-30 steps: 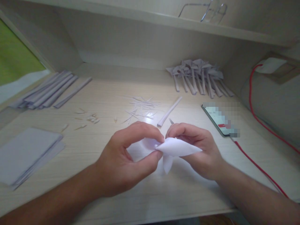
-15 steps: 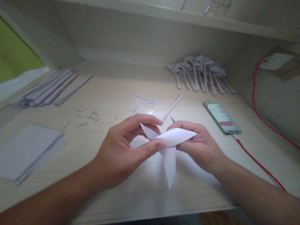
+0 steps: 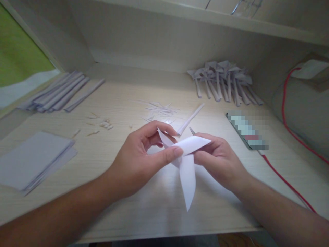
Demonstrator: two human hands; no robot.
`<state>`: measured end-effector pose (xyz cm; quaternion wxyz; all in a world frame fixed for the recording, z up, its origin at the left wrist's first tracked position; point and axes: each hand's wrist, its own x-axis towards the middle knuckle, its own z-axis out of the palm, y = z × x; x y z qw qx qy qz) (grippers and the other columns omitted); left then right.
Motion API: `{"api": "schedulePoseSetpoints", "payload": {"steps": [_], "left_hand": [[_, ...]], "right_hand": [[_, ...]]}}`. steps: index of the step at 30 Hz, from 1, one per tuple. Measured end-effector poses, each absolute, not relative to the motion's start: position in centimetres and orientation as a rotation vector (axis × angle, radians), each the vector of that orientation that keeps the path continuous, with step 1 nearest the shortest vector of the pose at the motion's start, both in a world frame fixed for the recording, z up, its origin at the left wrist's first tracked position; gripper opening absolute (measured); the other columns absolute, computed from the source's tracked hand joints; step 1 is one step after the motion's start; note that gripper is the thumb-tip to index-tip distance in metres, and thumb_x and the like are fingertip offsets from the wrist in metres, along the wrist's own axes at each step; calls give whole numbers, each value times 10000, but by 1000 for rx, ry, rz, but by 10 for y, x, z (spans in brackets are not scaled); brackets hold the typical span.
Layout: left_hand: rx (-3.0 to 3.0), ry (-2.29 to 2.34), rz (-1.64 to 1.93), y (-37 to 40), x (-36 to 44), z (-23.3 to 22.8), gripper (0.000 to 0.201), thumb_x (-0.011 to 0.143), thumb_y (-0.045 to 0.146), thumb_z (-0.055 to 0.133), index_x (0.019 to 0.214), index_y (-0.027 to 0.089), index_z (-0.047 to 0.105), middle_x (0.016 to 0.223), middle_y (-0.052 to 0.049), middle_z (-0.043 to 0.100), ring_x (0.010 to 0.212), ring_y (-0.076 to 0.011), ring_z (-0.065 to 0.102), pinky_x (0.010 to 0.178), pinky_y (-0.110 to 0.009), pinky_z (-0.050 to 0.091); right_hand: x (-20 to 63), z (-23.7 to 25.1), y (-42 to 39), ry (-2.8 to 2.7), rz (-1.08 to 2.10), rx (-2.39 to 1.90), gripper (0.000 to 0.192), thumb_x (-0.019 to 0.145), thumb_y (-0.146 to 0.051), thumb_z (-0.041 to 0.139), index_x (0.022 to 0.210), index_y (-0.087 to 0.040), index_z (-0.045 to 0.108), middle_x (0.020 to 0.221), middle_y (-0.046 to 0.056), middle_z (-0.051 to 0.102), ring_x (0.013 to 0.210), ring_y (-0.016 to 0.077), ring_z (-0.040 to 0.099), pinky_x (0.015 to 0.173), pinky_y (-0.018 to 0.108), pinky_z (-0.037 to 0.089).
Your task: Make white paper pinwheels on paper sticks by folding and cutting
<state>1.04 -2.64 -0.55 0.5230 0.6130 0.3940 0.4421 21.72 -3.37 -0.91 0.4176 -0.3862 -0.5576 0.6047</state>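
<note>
A white paper pinwheel (image 3: 188,178) with folded, pointed blades is held up between my two hands, one blade pointing down. My left hand (image 3: 146,156) is closed on it, the thumb pressing the front of a folded blade and the fingers curled behind. At the other side, my right hand (image 3: 218,156) has its bent fingers closed at the pinwheel's right edge, partly hidden by the paper. A thin pointed metal tip (image 3: 191,130) pokes out just beyond the right fingers; whether that hand holds it is hidden. Behind the hands lies a rolled paper stick (image 3: 190,119).
Rolled paper sticks (image 3: 64,91) and a stack of paper sheets (image 3: 36,159) lie at left. Near them are small cotton-bud ends (image 3: 106,124) and thin paper strips (image 3: 160,109). Finished pinwheels (image 3: 223,80) lie at back right, above a phone (image 3: 244,130) with a red cable (image 3: 285,185).
The upper blade has been pressed flatter and tilted, with my left thumb now farther over it. The whole view has shifted slightly.
</note>
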Motion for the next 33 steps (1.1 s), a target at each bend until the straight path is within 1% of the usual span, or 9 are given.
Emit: {"api": "schedulePoseSetpoints", "payload": {"steps": [3, 5, 6, 9, 12, 17, 22, 26, 33], "left_hand": [[1403, 973, 1080, -27, 13, -9, 433, 788, 319, 849, 1137, 246, 603, 902, -15, 738, 826, -191, 709, 704, -298, 539], [1441, 1055, 1178, -27, 15, -11, 523, 712, 317, 903, 1107, 247, 567, 950, -14, 707, 887, -191, 684, 750, -305, 533], [1471, 1102, 1244, -28, 15, -11, 535, 680, 315, 923, 1061, 250, 552, 927, 3, 675, 864, -175, 659, 746, -297, 522], [1582, 1198, 1321, -30, 15, -10, 389, 726, 321, 892, 845, 233, 532, 746, 58, 564, 663, -112, 547, 618, -255, 457], [1712, 1202, 1247, -34, 15, -7, 259, 844, 271, 789, 707, 206, 579, 667, 54, 582, 597, -92, 541, 555, -243, 428], [1818, 1091, 1261, -38, 14, -5, 57, 897, 183, 714, 857, 221, 701, 798, 40, 714, 739, -112, 644, 699, -258, 496], [1841, 994, 1299, -39, 13, -7, 111, 884, 132, 710, 930, 233, 714, 911, 13, 733, 867, -151, 664, 818, -317, 509], [1858, 928, 1356, -39, 12, -8, 174, 859, 115, 739, 972, 245, 715, 971, -9, 734, 945, -185, 667, 890, -363, 514], [1853, 958, 1373, -38, 13, -6, 181, 830, 115, 761, 951, 237, 705, 980, -19, 719, 974, -197, 664, 867, -363, 539]], "right_hand": [[218, -11, -34, -1388, 1501, -995, 77, 794, -120, 708, 767, -179, 668, 706, -36, 615, 632, 99, 533, 575, 209, 416], [218, -11, -33, -1389, 1474, -1006, 71, 803, -139, 718, 765, -175, 669, 702, -31, 613, 631, 100, 530, 570, 209, 416], [217, -11, -33, -1391, 1454, -1009, 74, 805, -137, 721, 764, -175, 673, 696, -33, 609, 626, 97, 526, 565, 205, 414], [215, -8, -35, -1390, 1378, -1020, 93, 803, -100, 717, 764, -182, 695, 672, -46, 602, 602, 82, 518, 548, 189, 406], [213, -5, -39, -1414, 1282, -1037, 106, 812, -94, 723, 789, -197, 726, 677, -49, 627, 605, 80, 537, 552, 185, 417], [217, -8, -42, -1449, 1194, -1045, 99, 818, -132, 771, 822, -228, 750, 743, -40, 697, 673, 102, 613, 619, 204, 480], [222, -19, -36, -1346, 1317, -996, 148, 826, -145, 763, 878, -283, 766, 765, -49, 716, 671, 121, 642, 633, 240, 510], [224, -24, -34, -1342, 1339, -998, 120, 831, -191, 765, 909, -282, 756, 809, -34, 730, 686, 142, 655, 647, 268, 520], [224, -20, -38, -1385, 1302, -1054, 100, 810, -258, 799, 889, -236, 742, 691, -26, 662, 570, 129, 589, 541, 258, 477]]}}
